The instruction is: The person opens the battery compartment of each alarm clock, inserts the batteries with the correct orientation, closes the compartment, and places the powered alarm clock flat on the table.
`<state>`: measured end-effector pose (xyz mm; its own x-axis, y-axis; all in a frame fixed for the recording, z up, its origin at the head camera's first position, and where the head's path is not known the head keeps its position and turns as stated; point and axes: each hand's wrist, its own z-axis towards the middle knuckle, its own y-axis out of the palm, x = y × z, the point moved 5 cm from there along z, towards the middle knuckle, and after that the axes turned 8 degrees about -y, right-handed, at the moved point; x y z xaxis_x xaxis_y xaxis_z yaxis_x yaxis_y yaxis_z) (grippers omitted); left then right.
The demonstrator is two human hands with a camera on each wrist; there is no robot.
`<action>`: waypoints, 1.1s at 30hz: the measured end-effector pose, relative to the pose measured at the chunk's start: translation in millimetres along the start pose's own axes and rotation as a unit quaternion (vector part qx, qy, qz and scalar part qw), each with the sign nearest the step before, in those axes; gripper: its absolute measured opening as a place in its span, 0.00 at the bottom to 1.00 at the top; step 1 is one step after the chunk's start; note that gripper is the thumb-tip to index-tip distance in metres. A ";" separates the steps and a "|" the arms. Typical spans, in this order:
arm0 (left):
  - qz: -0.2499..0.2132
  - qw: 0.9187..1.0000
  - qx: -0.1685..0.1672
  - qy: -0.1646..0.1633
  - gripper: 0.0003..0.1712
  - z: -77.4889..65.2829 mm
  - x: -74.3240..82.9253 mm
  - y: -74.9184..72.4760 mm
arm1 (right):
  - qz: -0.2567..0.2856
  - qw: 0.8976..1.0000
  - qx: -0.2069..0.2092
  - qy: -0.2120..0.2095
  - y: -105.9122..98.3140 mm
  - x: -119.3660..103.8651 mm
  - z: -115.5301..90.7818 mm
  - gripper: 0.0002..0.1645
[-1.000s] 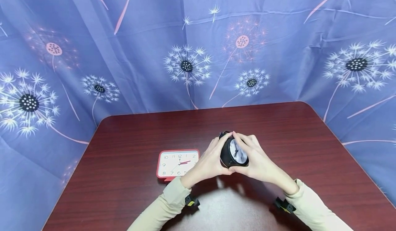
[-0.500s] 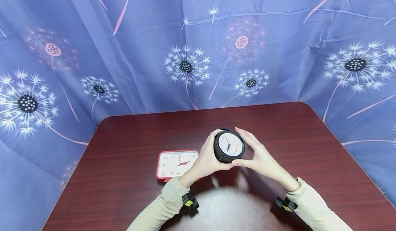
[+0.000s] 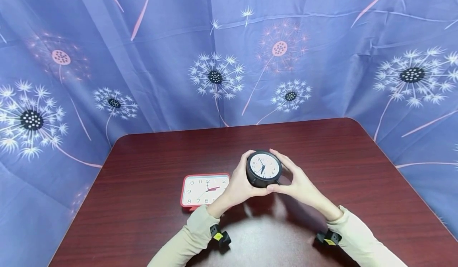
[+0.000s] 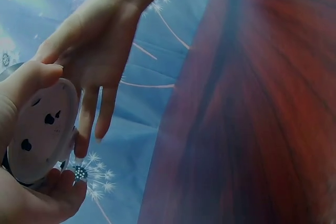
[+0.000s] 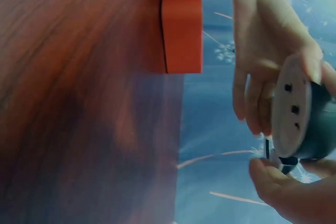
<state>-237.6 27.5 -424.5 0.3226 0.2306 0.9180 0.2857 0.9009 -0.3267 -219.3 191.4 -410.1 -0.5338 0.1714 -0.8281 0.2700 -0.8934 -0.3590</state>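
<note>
Both hands hold a round black alarm clock (image 3: 264, 167) up off the table, its white dial tilted up toward the head camera. My left hand (image 3: 241, 183) grips its left side, fingers at the top and thumb below. On the right side my right hand (image 3: 298, 179) holds it with thumb at the lower edge and fingers at the upper edge. The two thumbs meet under the dial. In the left wrist view the clock's pale back (image 4: 44, 129) shows several dark marks. The same back (image 5: 291, 108) faces the table side in the right wrist view.
A red rectangular clock (image 3: 195, 189) with a white dial stands on the dark red-brown table (image 3: 150, 159), partly behind my left hand. Its red casing (image 5: 182, 30) shows in the right wrist view. A blue dandelion-print curtain (image 3: 171, 52) hangs behind the table.
The black alarm clock has turned from facing right to facing the head camera, moving slightly left. My right fingers parted from my left fingertips, then came back in against the clock.
</note>
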 end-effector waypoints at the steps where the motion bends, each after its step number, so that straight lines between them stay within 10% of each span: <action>1: -0.011 1.000 -0.002 0.000 0.58 0.0 0.6 0.1 | 0.006 1.000 0.006 0.001 0.3 0.4 0.3 0.55; 7: -0.048 0.998 -0.025 -0.011 0.57 1.3 1.9 1.2 | 0.044 0.999 0.027 0.005 1.2 4.1 0.1 0.50; 14: 0.027 0.999 0.002 -0.044 0.58 -0.9 1.4 -1.1 | 0.038 0.999 0.026 0.009 0.3 5.1 0.3 0.49; 33: 0.137 0.989 -0.047 0.020 0.49 2.0 9.5 -10.9 | -0.020 1.000 -0.011 0.013 -4.7 13.9 -8.7 0.52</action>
<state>-239.4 20.7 -411.8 0.4337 0.4452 0.7834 0.2656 0.7676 -0.5833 -221.1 201.5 -423.6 -0.5237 0.2177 -0.8236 0.2659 -0.8767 -0.4008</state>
